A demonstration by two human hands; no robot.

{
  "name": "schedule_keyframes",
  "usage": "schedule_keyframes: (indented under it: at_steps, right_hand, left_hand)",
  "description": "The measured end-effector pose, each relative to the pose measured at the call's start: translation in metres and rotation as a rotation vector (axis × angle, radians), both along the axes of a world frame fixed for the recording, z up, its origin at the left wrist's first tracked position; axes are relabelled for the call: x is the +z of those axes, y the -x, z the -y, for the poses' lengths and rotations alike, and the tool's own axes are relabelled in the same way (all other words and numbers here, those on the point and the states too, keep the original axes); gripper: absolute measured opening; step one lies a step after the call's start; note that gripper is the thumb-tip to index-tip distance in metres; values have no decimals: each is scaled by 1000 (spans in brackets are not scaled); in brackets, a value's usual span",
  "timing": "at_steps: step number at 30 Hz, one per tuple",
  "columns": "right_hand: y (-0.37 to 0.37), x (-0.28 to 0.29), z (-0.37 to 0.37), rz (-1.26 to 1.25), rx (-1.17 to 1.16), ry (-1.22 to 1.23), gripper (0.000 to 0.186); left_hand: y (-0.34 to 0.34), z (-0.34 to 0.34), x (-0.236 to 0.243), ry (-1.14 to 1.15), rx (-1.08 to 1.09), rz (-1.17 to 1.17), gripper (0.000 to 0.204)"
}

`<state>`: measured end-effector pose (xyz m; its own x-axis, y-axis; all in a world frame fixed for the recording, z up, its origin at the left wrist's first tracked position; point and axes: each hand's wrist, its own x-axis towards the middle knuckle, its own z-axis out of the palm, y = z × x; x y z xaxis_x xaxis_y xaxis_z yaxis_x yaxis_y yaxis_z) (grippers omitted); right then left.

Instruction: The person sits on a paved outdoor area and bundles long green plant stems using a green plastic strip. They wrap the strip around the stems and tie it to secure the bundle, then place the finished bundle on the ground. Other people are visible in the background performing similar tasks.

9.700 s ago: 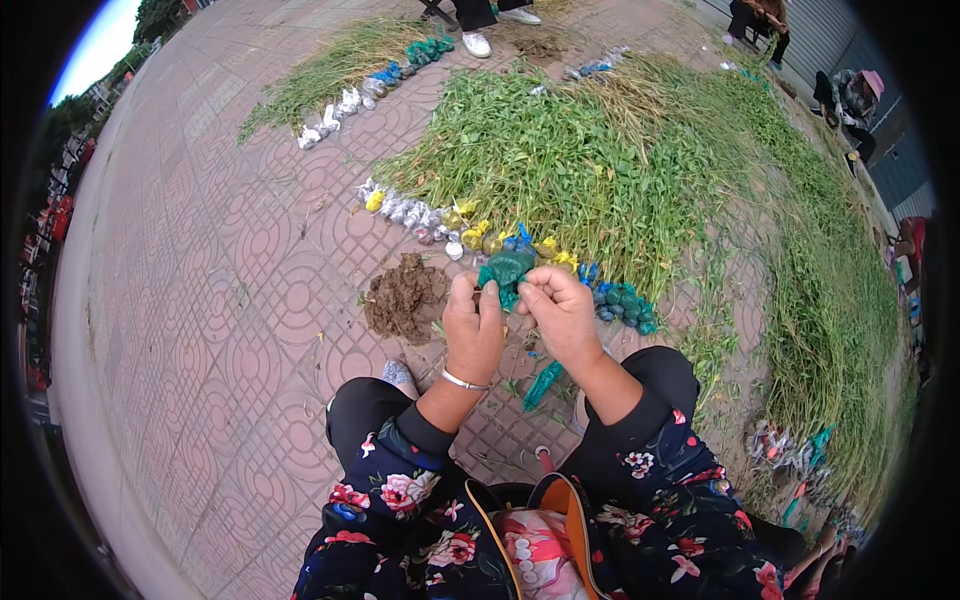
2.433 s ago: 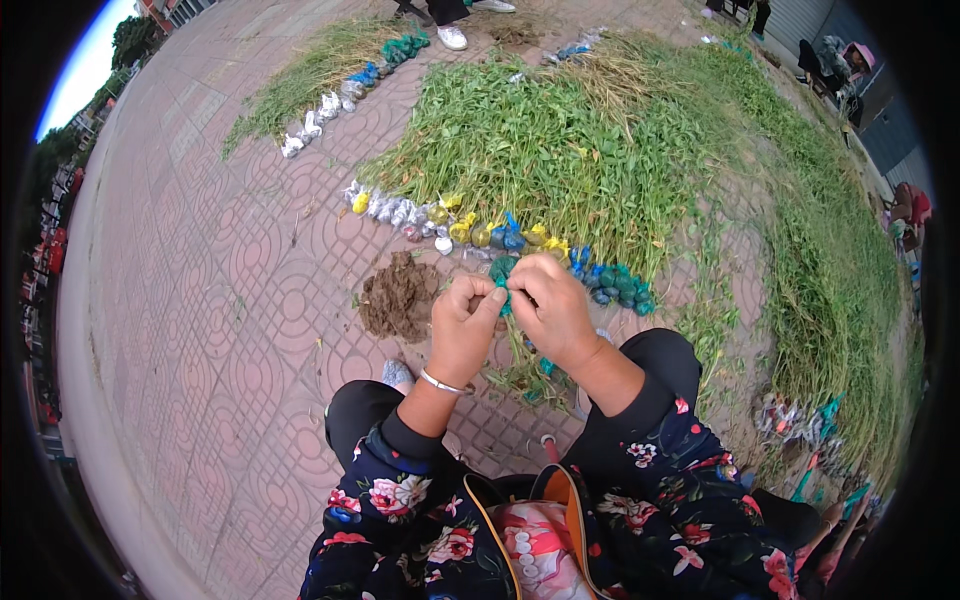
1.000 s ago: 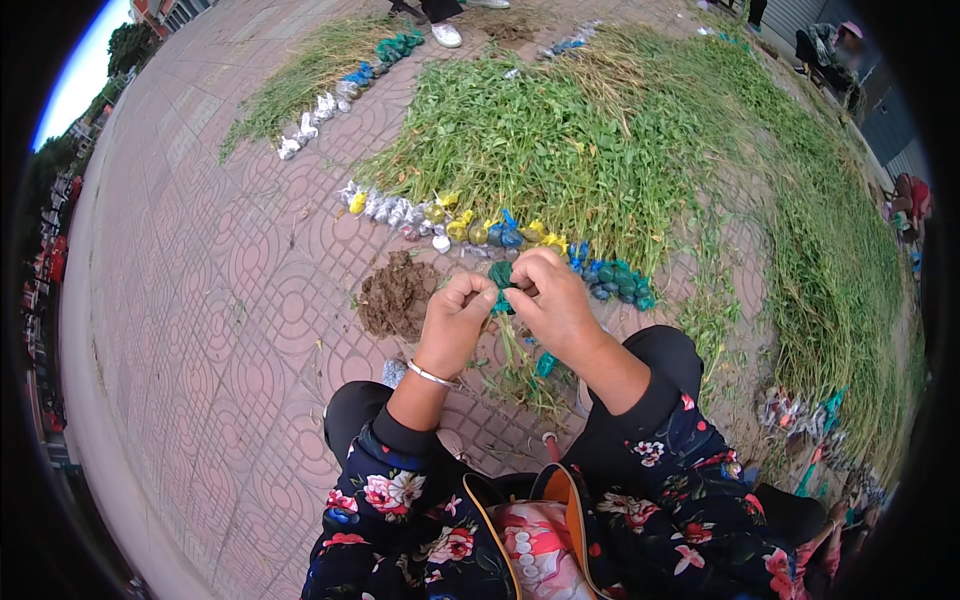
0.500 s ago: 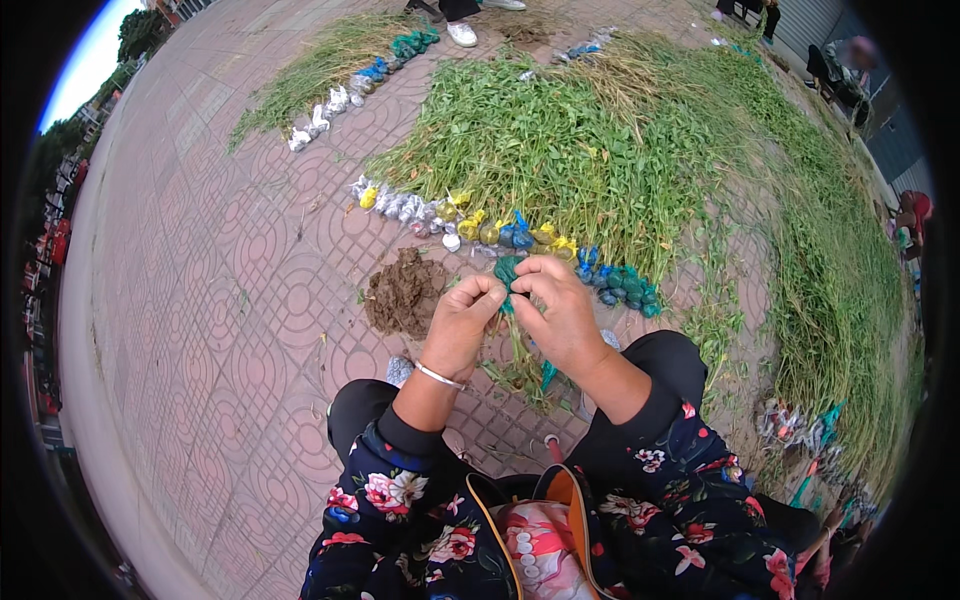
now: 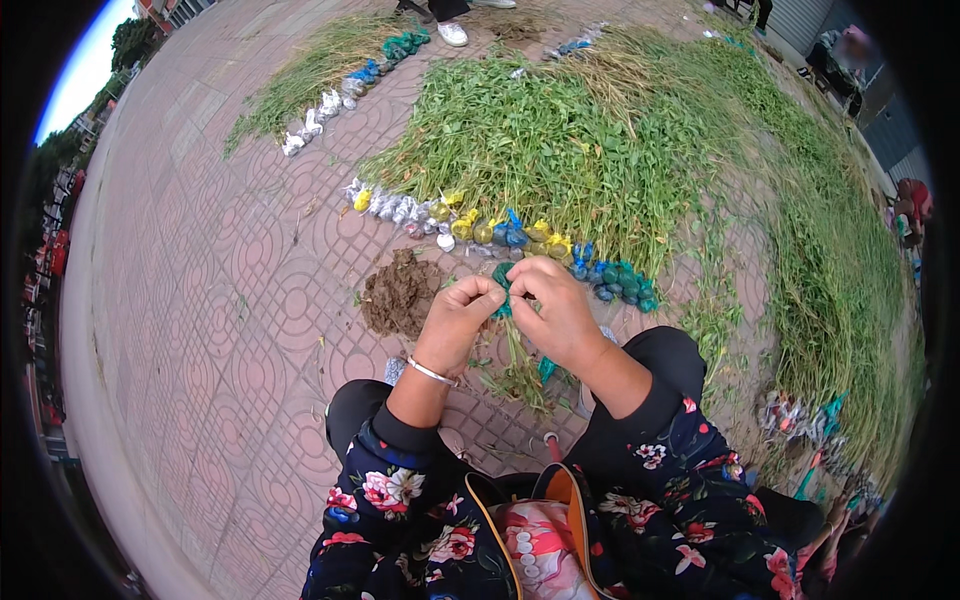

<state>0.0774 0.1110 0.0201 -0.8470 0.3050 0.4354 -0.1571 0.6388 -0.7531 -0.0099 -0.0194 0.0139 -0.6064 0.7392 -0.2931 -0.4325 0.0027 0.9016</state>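
Between my knees, both hands pinch at a small green plastic bag [image 5: 502,277]. My left hand [image 5: 458,324] is closed on its left side, thumb and forefinger together. My right hand [image 5: 551,320] has curled fingers on its right side. A bundle of green stems [image 5: 522,373] hangs below the bag, partly over the paving. A heap of wet brown mud [image 5: 400,298] lies just to the left. Beyond my hands runs a row of white, yellow, blue and green bagged root balls [image 5: 485,233] at the foot of a large pile of leafy plants [image 5: 540,140].
Patterned pink paving [image 5: 220,330] spreads around me. Another bagged plant row [image 5: 355,82] lies at upper left, long grassy bundles [image 5: 830,300] at right. A person's white shoe [image 5: 452,33] is at the top; another person [image 5: 838,65] sits by the shutter at upper right.
Earlier a rounded green bag was held higher, without visible stems below; now it is pinched lower with stems hanging under it. In the last second my hands have barely moved.
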Motion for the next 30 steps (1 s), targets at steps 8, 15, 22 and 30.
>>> schedule_keyframes:
  at_steps: [8,15,22,30]
  right_hand:
    - [3,-4,2,13,-14,49,9]
    - [5,-8,5,1,-14,78,10]
    - [4,-6,6,13,3,97,10]
    - [4,-6,4,-7,8,60,9]
  left_hand:
    - [-1,0,-1,33,21,-117,10]
    - [-2,2,-3,37,72,-209,10]
    - [-2,3,1,63,71,-230,11]
    - [-4,2,1,107,80,-263,12]
